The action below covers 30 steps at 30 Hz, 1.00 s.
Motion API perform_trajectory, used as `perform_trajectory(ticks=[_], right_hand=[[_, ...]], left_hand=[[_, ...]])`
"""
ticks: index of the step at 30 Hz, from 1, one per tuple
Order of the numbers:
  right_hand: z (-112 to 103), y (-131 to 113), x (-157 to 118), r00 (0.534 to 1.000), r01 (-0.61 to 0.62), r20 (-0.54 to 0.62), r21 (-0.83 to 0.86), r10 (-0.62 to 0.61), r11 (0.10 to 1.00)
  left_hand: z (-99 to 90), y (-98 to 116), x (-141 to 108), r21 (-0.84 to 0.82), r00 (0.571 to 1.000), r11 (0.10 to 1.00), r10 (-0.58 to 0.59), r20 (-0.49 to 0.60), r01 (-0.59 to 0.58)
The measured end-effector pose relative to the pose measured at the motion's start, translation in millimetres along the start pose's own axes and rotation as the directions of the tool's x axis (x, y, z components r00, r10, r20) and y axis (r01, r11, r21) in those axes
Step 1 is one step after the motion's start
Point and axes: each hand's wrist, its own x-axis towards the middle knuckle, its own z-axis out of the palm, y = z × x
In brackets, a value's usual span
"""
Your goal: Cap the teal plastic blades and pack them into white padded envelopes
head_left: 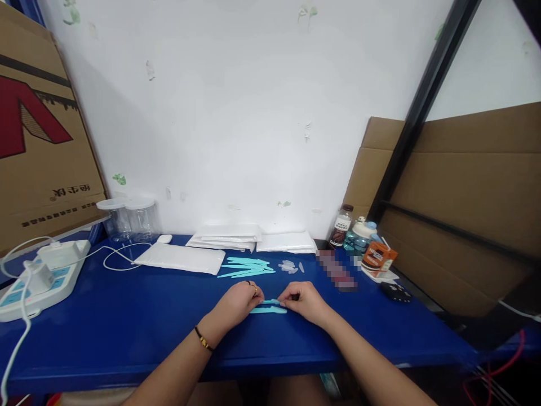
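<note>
My left hand (244,299) is closed in a pinch on the handle of a slim teal eyebrow razor (269,301). At the razor's other end, my right hand (302,301) pinches what looks like a small clear cap on the tip, partly hidden by the fingers. Just below, a second teal razor (269,310) lies flat on the blue table (147,327), its pale end pointing right. Beyond my hands, several teal razors (247,266) lie in a loose pile. To the right of that pile is a small heap of clear caps (288,266).
White padded packets (181,257) and stacked white packets (226,237) lie toward the wall. Clear jars (141,223) and a power strip (46,287) with cables stand left. On the right are a dark bottle (340,228), an orange carton (379,257) and a black object (396,291).
</note>
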Motion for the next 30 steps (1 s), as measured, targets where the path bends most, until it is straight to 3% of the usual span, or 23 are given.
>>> perform_trajectory(ticks=[2,4,7,10,15,20,26,30], right_hand=[[-10,7,4,1.0,0.001,-0.026,-0.005,-0.001,1.0],[-24,19,12,0.985,-0.07,-0.162,-0.058,0.06,0.996],[-40,43,29,0.896,-0.305,-0.389,-0.185,0.215,0.934],[-43,65,45,0.859,-0.413,-0.43,-0.263,0.277,0.872],[-41,78,48,0.854,-0.443,-0.386,-0.192,0.347,0.876],[-53,73,25,0.879,-0.415,-0.312,-0.133,0.36,0.9],[-40,47,3,0.948,-0.242,-0.165,0.181,0.272,0.953],[-23,23,7,0.974,-0.181,-0.125,0.073,0.189,0.981]], left_hand=[[-5.4,-9,0,0.002,0.999,1.0,-0.03,-0.039,0.03],[-14.1,-22,-1,0.041,0.987,0.992,-0.111,-0.12,0.117],[-26.5,-41,1,0.139,0.956,0.96,-0.211,-0.206,0.242],[-30.0,-49,5,0.244,0.958,0.937,-0.203,-0.2,0.249],[-23.6,-45,13,0.316,0.968,0.921,-0.177,-0.177,0.226],[-21.6,-45,10,0.194,0.958,0.942,-0.248,-0.146,0.274],[-18.5,-47,0,0.02,0.943,0.943,-0.33,-0.054,0.331],[-16.2,-47,-2,0.023,0.95,0.953,-0.299,-0.083,0.302]])
